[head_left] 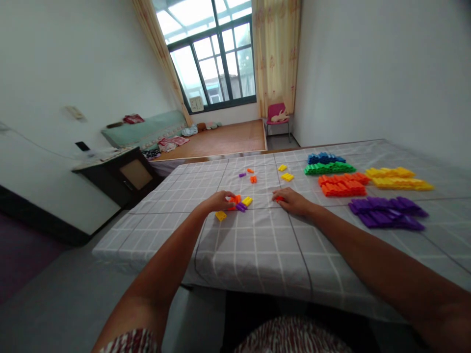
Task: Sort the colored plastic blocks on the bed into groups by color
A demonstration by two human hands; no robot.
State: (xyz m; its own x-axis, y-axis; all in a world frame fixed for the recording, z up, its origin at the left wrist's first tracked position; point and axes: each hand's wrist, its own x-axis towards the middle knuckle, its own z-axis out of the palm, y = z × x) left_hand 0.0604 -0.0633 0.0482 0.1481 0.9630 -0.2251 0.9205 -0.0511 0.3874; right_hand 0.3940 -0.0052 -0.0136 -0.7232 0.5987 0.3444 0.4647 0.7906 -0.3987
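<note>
My left hand (221, 201) is closed at the fingertips on an orange piece, at the left side of a small cluster. That cluster has orange pieces, purple pieces (241, 207) and a yellow piece (247, 201). Just below my left hand lies another yellow piece (221, 215). My right hand (291, 201) rests low over the cloth with its fingers curled on an orange piece (279, 199). Beyond the hands are small orange pieces (253, 180), a purple piece (242, 175) and yellow pieces (287, 177).
On the right of the checked tablecloth (257, 245) lie rows of blue (326, 158), green (329, 168), orange (343, 185), yellow (400, 179) and purple pieces (386, 213). Behind the table are a bed (235, 137) and a pink chair (275, 112).
</note>
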